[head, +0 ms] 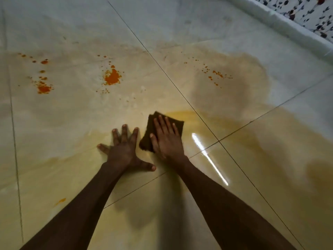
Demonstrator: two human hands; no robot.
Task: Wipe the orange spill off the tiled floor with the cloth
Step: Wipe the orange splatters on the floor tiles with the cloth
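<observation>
Pressing cloth (163, 130) flat, right hand (166, 139); left hand (124, 150) splayed on floor (72, 114).

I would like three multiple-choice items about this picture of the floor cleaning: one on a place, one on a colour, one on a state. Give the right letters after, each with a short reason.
1. Where does the cloth lie?
A. under the right hand
B. under the left hand
C. beside the wall, untouched

2. What colour is the cloth?
A. white
B. dark brown
C. bright blue

3. How is the left hand?
A. closed into a fist
B. lifted in the air
C. flat on the floor with fingers spread

Answers:
1 A, the right hand presses flat on the cloth.
2 B, it shows dark brown against the pale tiled floor.
3 C, the palm lies on the tile, fingers apart, holding nothing.
</observation>
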